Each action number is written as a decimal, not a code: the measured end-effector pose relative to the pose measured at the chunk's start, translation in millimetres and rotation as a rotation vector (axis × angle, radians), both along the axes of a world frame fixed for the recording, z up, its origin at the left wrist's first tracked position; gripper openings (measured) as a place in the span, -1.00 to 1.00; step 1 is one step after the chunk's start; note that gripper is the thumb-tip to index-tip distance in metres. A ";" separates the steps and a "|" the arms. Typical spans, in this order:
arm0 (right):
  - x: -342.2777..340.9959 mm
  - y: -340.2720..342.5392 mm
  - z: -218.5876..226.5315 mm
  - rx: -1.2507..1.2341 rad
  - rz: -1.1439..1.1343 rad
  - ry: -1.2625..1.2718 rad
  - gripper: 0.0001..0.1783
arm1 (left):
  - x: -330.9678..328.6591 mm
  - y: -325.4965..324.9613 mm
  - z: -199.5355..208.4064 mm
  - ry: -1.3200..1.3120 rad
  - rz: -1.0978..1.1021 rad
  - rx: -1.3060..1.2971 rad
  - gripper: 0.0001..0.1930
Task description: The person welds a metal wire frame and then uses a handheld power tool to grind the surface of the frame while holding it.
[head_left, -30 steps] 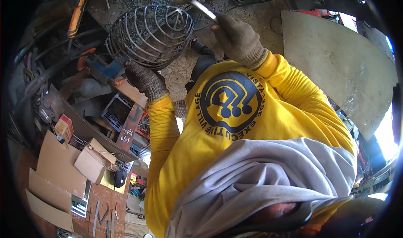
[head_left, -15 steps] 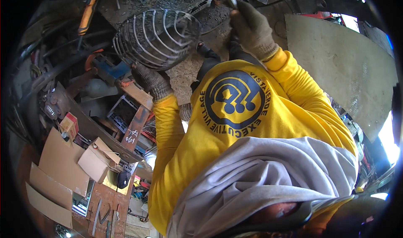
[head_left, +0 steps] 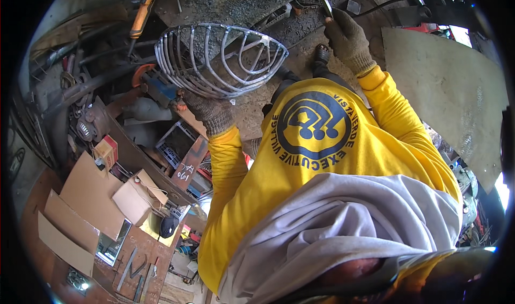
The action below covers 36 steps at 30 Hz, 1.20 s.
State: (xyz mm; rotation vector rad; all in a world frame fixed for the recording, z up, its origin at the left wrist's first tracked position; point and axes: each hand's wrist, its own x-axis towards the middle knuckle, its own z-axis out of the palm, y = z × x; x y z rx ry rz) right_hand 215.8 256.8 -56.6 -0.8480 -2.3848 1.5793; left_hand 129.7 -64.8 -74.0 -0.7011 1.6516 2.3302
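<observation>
A rounded, basket-like frame of bent metal rods [head_left: 222,79] is held up at the upper left of centre, tilted so that its open side shows. My gloved left hand [head_left: 208,112] grips its lower edge; the fingertips are partly hidden by the rods. Farther right, my gloved right hand [head_left: 347,41] is closed round a shiny narrow metal bar [head_left: 324,1] whose end is bent. The exact kind of this bar is not clear. It stands apart from the frame.
An orange-handled power tool [head_left: 142,15] is at the upper left. A blue vise-like piece [head_left: 162,91] sits beside the frame. Cardboard boxes [head_left: 88,197] and loose tools lie on the brown bench [head_left: 126,269]. A large flat sheet [head_left: 442,89] stands at right.
The rod frame has turned, showing more of its open side, and appears farther right in view. My right hand with the metal bar also appears farther right and slightly lower.
</observation>
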 end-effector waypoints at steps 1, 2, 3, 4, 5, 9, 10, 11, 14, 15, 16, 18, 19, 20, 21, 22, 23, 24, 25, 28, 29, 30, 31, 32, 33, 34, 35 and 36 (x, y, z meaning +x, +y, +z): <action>0.0 -0.4 -0.8 -0.001 -0.001 -0.002 -0.65 | -0.3 9.0 13.2 -0.046 0.089 0.129 -0.23; 0.8 -0.3 -0.2 0.011 0.013 -0.004 -0.64 | 0.4 13.0 20.0 -0.111 0.159 0.130 -0.23; 1.5 -0.2 0.1 0.023 0.028 -0.006 -0.63 | 1.6 12.9 21.9 -0.143 0.194 0.132 -0.23; 2.3 0.0 0.0 0.025 0.027 -0.004 -0.63 | 2.9 13.8 22.9 -0.174 0.229 0.133 -0.23; 1.7 0.1 0.3 0.039 0.034 0.000 -0.63 | 3.3 13.0 23.2 -0.169 0.237 0.156 -0.24; 2.0 1.5 -5.1 0.044 0.046 0.036 -0.59 | 7.9 -12.7 -9.5 -0.003 0.058 0.378 -0.26; 2.9 -0.2 -3.0 0.048 0.046 0.035 -0.59 | 9.7 -14.3 -12.7 -0.004 0.058 0.382 -0.26; 2.9 -2.5 1.1 0.040 0.029 -0.011 -0.57 | 10.0 -6.4 -2.7 0.006 0.008 0.430 -0.27; 3.9 -4.8 6.8 0.051 0.021 -0.067 -0.54 | 14.7 -1.8 -9.1 0.067 -0.054 0.498 -0.30; 3.9 -5.2 8.2 0.066 0.031 -0.079 -0.53 | 14.8 -3.3 -15.9 0.040 -0.021 0.475 -0.28; 2.6 -5.6 9.5 0.069 0.035 -0.078 -0.53 | 15.5 -5.8 -22.0 0.013 0.012 0.452 -0.27; 1.6 -5.6 7.9 0.201 0.043 -0.034 -0.58 | 20.1 -0.7 -22.0 0.011 -0.014 0.472 -0.18; 2.1 -3.8 3.8 0.206 0.047 -0.038 -0.58 | 22.0 1.1 -24.5 -0.004 0.018 0.484 -0.19; 2.0 -1.3 -0.7 0.257 0.082 -0.006 -0.60 | 24.6 3.7 -24.7 -0.018 0.054 0.497 -0.19; 1.6 -0.4 -3.0 0.309 0.117 0.026 -0.63 | 25.9 10.5 -20.0 -0.026 0.105 0.462 -0.22; 2.0 -1.7 -3.0 0.315 0.129 0.024 -0.63 | 27.5 8.9 -24.2 -0.028 0.116 0.469 -0.22; 2.6 -4.5 0.4 0.255 0.118 -0.001 -0.65 | 29.9 6.5 -30.8 -0.082 0.166 0.466 -0.23; 2.8 -6.8 3.2 0.195 0.107 -0.026 -0.67 | 31.2 4.2 -37.2 -0.136 0.216 0.465 -0.24; 3.1 -8.3 3.5 0.204 0.125 -0.030 -0.67 | 30.0 1.2 -43.6 -0.169 0.245 0.466 -0.21; 5.3 -14.6 9.0 0.186 0.165 -0.035 -0.69 | 26.9 4.6 -43.1 -0.106 0.149 0.472 -0.20; 5.5 -21.6 15.6 0.141 0.184 -0.066 -0.69 | 22.8 8.2 -38.5 -0.106 0.114 0.426 -0.19; 3.7 -26.7 19.5 0.096 0.201 -0.098 -0.69 | 23.3 6.2 -46.9 -0.108 0.129 0.440 -0.19; 4.6 -30.6 13.8 0.117 0.232 -0.052 -0.69 | 24.0 2.2 -58.7 -0.078 0.152 0.472 -0.20; 1.7 -36.2 18.8 0.133 0.246 -0.059 -0.69 | 24.5 0.9 -67.8 -0.049 0.175 0.507 -0.22; 0.3 -45.0 26.0 0.111 0.292 -0.072 -0.68 | 23.6 1.7 -70.6 -0.053 0.184 0.518 -0.22; -1.5 -51.5 30.1 0.089 0.336 -0.086 -0.66 | 22.8 2.7 -73.4 0.001 0.185 0.530 -0.25; -3.1 -56.1 29.3 0.114 0.381 -0.056 -0.65 | 22.3 3.1 -74.4 0.056 0.185 0.537 -0.27; -5.9 -60.7 31.7 0.119 0.387 -0.062 -0.65 | 21.9 3.8 -75.4 0.052 0.193 0.542 -0.27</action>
